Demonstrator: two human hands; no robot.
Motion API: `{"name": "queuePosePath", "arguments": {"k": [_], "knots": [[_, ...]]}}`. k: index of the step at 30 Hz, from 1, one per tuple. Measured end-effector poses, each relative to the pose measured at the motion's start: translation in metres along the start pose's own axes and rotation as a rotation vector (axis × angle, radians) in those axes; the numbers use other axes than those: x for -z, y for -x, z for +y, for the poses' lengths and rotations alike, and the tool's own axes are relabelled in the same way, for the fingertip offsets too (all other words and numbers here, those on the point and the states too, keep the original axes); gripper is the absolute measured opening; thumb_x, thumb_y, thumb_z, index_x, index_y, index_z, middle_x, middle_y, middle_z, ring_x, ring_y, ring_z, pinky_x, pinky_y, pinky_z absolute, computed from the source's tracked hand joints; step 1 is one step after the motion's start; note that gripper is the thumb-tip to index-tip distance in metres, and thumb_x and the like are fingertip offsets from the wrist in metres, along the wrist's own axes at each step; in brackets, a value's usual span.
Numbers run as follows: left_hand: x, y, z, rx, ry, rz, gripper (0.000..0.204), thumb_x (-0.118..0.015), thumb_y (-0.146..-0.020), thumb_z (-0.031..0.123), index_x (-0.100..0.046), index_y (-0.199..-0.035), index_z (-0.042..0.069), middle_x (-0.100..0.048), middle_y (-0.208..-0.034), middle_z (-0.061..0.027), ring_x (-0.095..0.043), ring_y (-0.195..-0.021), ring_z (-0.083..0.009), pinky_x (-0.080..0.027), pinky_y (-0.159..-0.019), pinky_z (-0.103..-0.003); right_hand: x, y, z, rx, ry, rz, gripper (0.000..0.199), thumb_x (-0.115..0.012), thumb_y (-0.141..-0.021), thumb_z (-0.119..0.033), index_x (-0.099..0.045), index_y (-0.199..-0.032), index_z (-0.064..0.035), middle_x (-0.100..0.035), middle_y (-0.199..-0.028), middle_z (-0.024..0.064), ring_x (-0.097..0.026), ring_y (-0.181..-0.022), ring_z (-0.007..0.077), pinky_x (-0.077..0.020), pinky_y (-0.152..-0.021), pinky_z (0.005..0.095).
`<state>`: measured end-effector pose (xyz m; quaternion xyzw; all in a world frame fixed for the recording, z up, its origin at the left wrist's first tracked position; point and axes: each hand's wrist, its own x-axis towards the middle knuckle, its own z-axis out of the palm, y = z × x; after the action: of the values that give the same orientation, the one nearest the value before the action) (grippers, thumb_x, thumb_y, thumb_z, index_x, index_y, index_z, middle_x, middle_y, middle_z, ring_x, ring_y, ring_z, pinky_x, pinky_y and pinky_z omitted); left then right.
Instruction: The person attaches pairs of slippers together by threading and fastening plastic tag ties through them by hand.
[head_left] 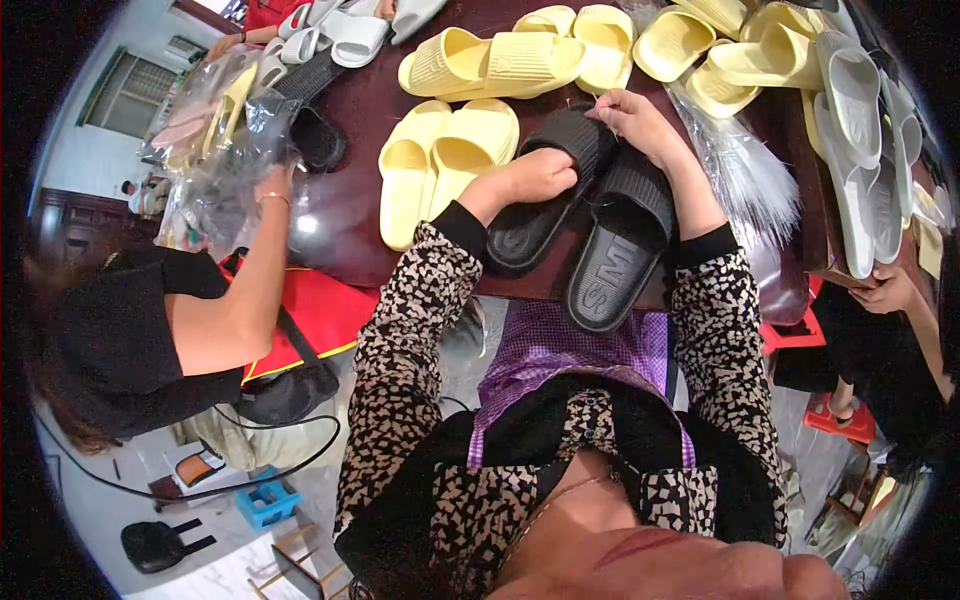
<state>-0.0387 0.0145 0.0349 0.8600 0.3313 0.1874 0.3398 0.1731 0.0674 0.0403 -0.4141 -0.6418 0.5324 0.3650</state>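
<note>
I saw both hands working on a pair of black slides lying side by side at the near edge of the dark bench (350, 215). My left hand (535, 177) was curled into a loose fist, its fingers closed over the strap of the left black slide (540, 200). My right hand (632, 118) sat just past the strap of the right black slide (620, 250), fingers pinched together on what looked like a thin thread or tag, though it was too small to tell for sure. A pair of yellow slides (440, 165) lay just beside the black ones, and more yellow slides (560, 50) were spread beyond. Grey slides (865, 150) were stacked at the right. A co-worker's hand (272, 185) held a clear plastic bag (215, 130) at the left.
</note>
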Motion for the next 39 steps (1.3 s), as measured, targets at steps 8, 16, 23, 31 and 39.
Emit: {"name": "queuePosePath", "arguments": {"k": [8, 16, 23, 31, 39], "knots": [[0.008, 0.011, 0.004, -0.001, -0.039, -0.217, 0.029, -0.048, -0.078, 0.019, -0.061, -0.083, -0.006, -0.062, -0.081, -0.0252, -0.06, -0.076, -0.0378, -0.047, -0.073, -0.042, -0.017, 0.003, -0.002, 0.099, 0.096, -0.117, 0.009, -0.054, -0.091, -0.011, -0.06, -0.095, -0.0049, -0.062, -0.093, -0.0002, -0.047, -0.071, 0.006, -0.0393, -0.063, 0.0203], [0.003, 0.013, 0.015, -0.018, -0.111, -0.212, 0.029, -0.049, -0.075, 0.02, -0.062, -0.077, -0.005, -0.062, -0.077, -0.0243, -0.06, -0.073, -0.0373, -0.047, -0.069, -0.043, -0.02, -0.007, -0.033, -0.037, 0.309, -0.227, 0.009, -0.057, -0.087, -0.012, -0.061, -0.092, -0.005, -0.06, -0.086, -0.0023, -0.051, -0.074, 0.0067, -0.0399, -0.061, 0.021], [0.005, 0.014, 0.018, -0.081, -0.114, -0.1, 0.027, -0.049, -0.076, 0.019, -0.063, -0.082, -0.004, -0.062, -0.081, -0.0245, -0.061, -0.076, -0.0379, -0.048, -0.07, -0.043, -0.015, -0.014, -0.013, -0.016, 0.058, -0.001, 0.007, -0.056, -0.087, -0.009, -0.061, -0.087, -0.0035, -0.06, -0.082, -0.0013, -0.052, -0.071, 0.0077, -0.0407, -0.061, 0.0212], [0.008, 0.043, 0.053, -0.071, 0.076, 0.422, 0.018, -0.055, -0.084, 0.007, -0.062, -0.097, -0.003, -0.065, -0.087, -0.0111, -0.064, -0.078, -0.0196, -0.05, -0.072, -0.03, 0.001, 0.017, -0.013, 0.074, -0.092, 0.292, 0.006, -0.055, -0.089, -0.004, -0.06, -0.09, -0.0019, -0.059, -0.08, 0.0, -0.052, -0.071, 0.0078, -0.0432, -0.065, 0.0219], [0.008, -0.038, 0.067, 0.096, 0.392, 0.489, 0.019, -0.057, -0.083, 0.007, -0.061, -0.098, -0.003, -0.064, -0.083, -0.0065, -0.061, -0.073, -0.0117, -0.05, -0.066, -0.025, -0.016, 0.039, -0.022, 0.368, -0.095, 0.317, 0.006, -0.054, -0.091, -0.005, -0.059, -0.093, -0.0012, -0.059, -0.078, 0.0007, -0.053, -0.069, 0.0087, -0.0436, -0.064, 0.0224]]}}
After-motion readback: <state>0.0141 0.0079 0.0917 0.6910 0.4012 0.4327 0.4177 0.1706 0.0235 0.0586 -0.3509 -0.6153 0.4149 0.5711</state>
